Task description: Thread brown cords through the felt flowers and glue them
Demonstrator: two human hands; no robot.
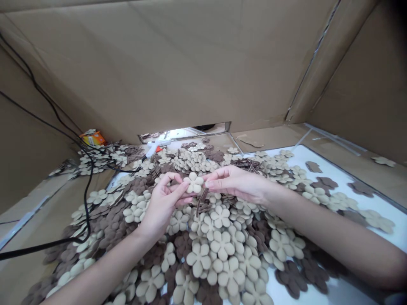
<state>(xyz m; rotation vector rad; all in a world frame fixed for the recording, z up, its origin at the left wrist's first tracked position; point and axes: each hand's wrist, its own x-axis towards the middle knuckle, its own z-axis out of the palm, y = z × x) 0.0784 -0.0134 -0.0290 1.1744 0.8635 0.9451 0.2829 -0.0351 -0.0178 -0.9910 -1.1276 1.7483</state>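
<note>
My left hand (169,191) pinches a cream fabric flower (193,182) between thumb and fingers, its five petals facing me. Just to the right, my right hand (229,183) is closed at the thumb and fingertips on a short brown ribbon (202,201) with lighter stitching, which hangs down beside the flower. The two hands nearly meet above a wide heap of loose flower shapes. Cream flowers (221,245) and dark brown flowers (291,277) lie mixed below and around both arms. More brown ribbon (246,164) lies in a bundle behind my right hand.
A white glue gun (158,146) with a red trigger lies behind the heap. Black cables (90,190) loop down the left side. An orange packet (93,138) stands at the back left. Cardboard walls (178,63) enclose the back and sides, with a low slot (187,132) at the back.
</note>
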